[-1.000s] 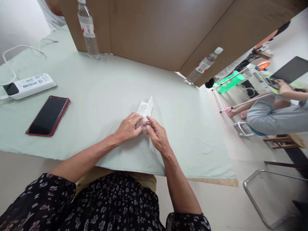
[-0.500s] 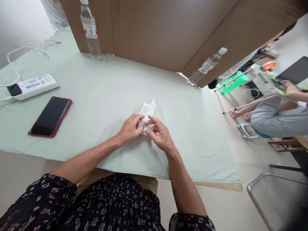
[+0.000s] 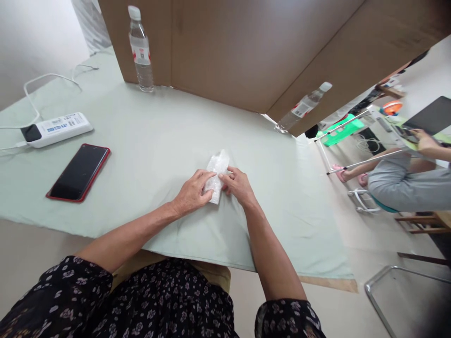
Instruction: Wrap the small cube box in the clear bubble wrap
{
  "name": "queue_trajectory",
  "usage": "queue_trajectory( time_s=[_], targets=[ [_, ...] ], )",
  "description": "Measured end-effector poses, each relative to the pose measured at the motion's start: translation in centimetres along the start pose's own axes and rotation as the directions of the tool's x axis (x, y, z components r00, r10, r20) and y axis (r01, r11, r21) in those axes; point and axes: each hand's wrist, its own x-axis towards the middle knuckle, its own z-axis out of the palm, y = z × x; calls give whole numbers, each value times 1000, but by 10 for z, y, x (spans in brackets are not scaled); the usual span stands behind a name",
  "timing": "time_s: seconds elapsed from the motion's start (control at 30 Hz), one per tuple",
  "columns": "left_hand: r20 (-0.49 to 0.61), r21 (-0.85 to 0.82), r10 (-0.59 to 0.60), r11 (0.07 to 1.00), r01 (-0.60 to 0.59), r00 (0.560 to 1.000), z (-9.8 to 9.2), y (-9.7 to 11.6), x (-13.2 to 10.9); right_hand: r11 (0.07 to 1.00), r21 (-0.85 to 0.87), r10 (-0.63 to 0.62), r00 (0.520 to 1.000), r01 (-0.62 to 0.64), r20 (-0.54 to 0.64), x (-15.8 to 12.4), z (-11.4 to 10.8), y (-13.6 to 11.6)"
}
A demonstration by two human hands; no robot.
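A small white translucent packet lies on the pale green cloth in the middle of the table. My left hand rests on its left side, fingertips pressed on the packet's edge. My right hand pinches the packet's right edge, fingers curled. Both hands meet over the near half of the packet; its far end sticks out beyond them.
A red-cased phone and a white power strip with cables lie at the left. Two water bottles stand by a cardboard wall. Another person sits at the right beside a stool and metal frame.
The packet looks shorter and more bunched between my fingers. My right hand has shifted to its right edge. The view has tilted slightly.
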Motion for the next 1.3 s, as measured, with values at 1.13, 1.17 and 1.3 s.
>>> queue_trajectory(
  time_s=[1.13,1.17,1.3],
  targets=[
    [-37,125,40,992,-35,998,-2,2,-3,894,370,-277,961,251,19,-14,14,-12],
    [-56,145,32,989,-23,998,-2,3,-3,897,364,-280,960,251,27,-14,15,-12],
    [-70,187,3,982,10,998,-3,3,-1,913,327,-281,957,245,67,-15,16,-10]
  ],
)
